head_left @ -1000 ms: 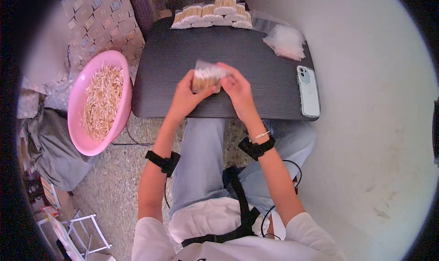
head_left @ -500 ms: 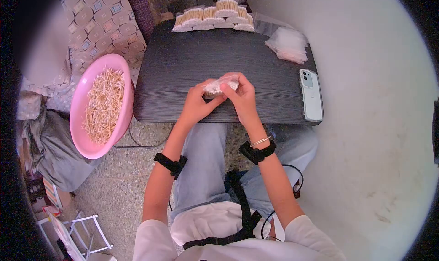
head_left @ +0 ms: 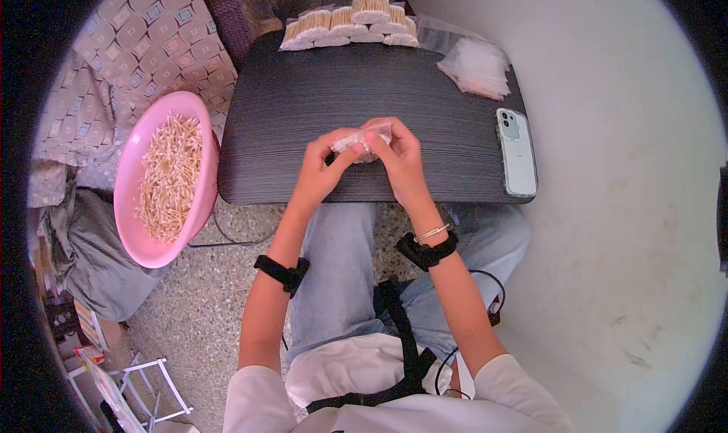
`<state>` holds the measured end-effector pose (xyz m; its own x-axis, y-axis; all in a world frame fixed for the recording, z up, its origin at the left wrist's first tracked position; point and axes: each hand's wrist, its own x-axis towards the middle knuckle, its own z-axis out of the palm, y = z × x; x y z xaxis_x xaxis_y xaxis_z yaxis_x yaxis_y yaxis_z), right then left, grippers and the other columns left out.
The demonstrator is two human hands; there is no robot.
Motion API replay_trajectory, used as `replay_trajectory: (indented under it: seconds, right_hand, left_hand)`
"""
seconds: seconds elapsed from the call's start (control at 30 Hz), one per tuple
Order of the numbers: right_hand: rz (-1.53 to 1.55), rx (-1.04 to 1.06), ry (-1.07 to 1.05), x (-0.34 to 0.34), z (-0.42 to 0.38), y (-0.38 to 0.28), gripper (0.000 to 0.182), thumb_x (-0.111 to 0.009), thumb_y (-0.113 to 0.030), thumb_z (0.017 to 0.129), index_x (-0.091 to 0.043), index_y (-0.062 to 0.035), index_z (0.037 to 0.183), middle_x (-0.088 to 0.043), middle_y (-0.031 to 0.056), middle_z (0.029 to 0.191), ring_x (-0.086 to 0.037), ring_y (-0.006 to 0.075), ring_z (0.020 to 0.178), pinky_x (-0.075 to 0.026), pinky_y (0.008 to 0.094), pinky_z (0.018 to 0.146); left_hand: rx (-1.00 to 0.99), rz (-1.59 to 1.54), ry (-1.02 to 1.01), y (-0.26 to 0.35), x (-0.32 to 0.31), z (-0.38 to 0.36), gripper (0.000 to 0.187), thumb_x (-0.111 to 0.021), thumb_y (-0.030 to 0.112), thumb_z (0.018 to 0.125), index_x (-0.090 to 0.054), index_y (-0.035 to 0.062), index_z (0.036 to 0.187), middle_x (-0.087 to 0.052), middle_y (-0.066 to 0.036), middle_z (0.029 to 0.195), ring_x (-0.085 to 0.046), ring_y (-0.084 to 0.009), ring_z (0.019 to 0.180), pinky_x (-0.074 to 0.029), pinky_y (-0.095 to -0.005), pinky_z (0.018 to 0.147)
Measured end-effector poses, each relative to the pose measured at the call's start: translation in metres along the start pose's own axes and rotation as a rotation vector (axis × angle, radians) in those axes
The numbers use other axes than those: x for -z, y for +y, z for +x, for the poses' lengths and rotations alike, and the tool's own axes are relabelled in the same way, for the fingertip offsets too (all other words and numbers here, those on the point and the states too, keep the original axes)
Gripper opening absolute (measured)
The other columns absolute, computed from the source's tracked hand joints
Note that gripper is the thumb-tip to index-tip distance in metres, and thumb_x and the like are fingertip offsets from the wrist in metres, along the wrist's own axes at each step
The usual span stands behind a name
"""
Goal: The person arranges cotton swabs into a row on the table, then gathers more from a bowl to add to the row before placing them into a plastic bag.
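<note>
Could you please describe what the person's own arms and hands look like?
Both the left hand and right hand are ungloved. Short white sleeves cover the upper arms. Each forearm wears a black strap; the right also has a thin, shiny bracelet. A black cable loops beside the right forearm.

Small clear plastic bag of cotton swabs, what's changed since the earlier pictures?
The small clear plastic bag of cotton swabs has been tipped, so its white ends, not its stick sides, face up. Your right hand has shifted from its right edge further over it; your left hand keeps hold. The white phone, pink oval plastic basin and stacked clear swab bags stayed put.
</note>
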<state>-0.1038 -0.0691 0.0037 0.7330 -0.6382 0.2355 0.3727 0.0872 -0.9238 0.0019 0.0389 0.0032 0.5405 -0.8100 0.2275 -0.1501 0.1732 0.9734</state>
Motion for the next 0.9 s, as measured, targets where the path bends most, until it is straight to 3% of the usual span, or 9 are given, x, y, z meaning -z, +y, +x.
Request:
replay_trajectory:
  seconds: [0.37, 0.57, 0.67, 0.77, 0.9]
  right_hand:
    - [0.008, -0.022, 0.039, -0.001, -0.001, 0.002, 0.014, -0.063, -0.015, 0.094, -0.058, -0.0031, 0.099, -0.060, 0.0002, 0.095, -0.054, 0.0077, 0.089, -0.045, 0.0244, 0.079]
    - [-0.007, -0.051, 0.001, 0.002, 0.000, 0.004, 0.019, -0.062, -0.022, 0.094, -0.059, -0.0039, 0.101, -0.059, 0.0003, 0.098, -0.053, 0.0077, 0.093, -0.042, 0.0245, 0.083]
    - [-0.018, -0.032, 0.011, 0.000, 0.000, 0.004, 0.013, -0.063, -0.014, 0.093, -0.058, -0.0042, 0.099, -0.056, 0.0008, 0.097, -0.053, 0.0083, 0.090, -0.044, 0.0242, 0.078]
    - [-0.108, 0.011, 0.024, 0.005, 0.002, 0.015, 0.012, -0.062, -0.014, 0.093, -0.058, -0.0049, 0.099, -0.054, 0.0014, 0.099, -0.052, 0.0087, 0.092, -0.044, 0.0243, 0.080]
    - [-0.044, -0.063, 0.038, 0.002, -0.001, 0.005, 0.012, -0.062, -0.015, 0.094, -0.057, -0.0044, 0.098, -0.053, 0.0018, 0.100, -0.052, 0.0093, 0.093, -0.044, 0.0246, 0.082]
  left_hand:
    - [0.074, -0.183, 0.110, -0.004, -0.010, 0.004, 0.019, -0.060, 0.019, 0.093, -0.064, 0.0004, 0.089, -0.061, 0.002, 0.082, -0.052, -0.0053, 0.078, -0.040, -0.0223, 0.068]
    - [0.073, -0.045, 0.130, -0.007, -0.013, 0.008, 0.020, -0.059, 0.018, 0.093, -0.060, 0.0015, 0.082, -0.053, 0.004, 0.077, -0.046, -0.0054, 0.073, -0.036, -0.0240, 0.063]
    - [0.056, -0.093, 0.132, -0.007, -0.013, 0.008, 0.024, -0.058, 0.022, 0.094, -0.058, 0.0018, 0.081, -0.051, 0.004, 0.076, -0.044, -0.0049, 0.073, -0.034, -0.0244, 0.063]
    - [0.110, -0.044, 0.042, -0.010, -0.005, 0.007, 0.029, -0.055, 0.031, 0.097, -0.064, 0.0028, 0.097, -0.062, 0.002, 0.090, -0.054, -0.0071, 0.085, -0.041, -0.0238, 0.076]
    - [0.135, -0.093, 0.178, -0.008, -0.014, 0.004, 0.035, -0.053, 0.031, 0.098, -0.063, -0.0030, 0.098, -0.060, -0.005, 0.098, -0.053, -0.0127, 0.095, -0.039, -0.0276, 0.087]
